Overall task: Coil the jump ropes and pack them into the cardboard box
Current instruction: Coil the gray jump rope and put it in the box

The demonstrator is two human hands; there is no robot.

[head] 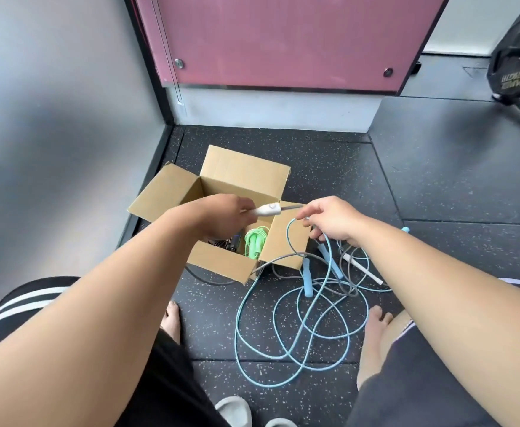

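Note:
An open cardboard box (240, 174) stands on the dark floor, holding a coiled green jump rope (255, 241) and a darker rope (232, 241). My left hand (218, 215) grips a white rope handle (266, 210) above the box. My right hand (329, 218) pinches the grey cord (292, 206) that runs out of that handle. Below my right hand a light blue jump rope (283, 334) lies in loose loops, its blue handles (308, 277) beside the box. The second white handle (363, 268) lies on the floor to the right.
A pink panel (283, 41) and a grey wall (52, 118) close off the corner behind the box. A black weight plate on a stand (517, 66) is at the far right. My bare feet (171, 318) and grey slippers (234, 411) are near the ropes.

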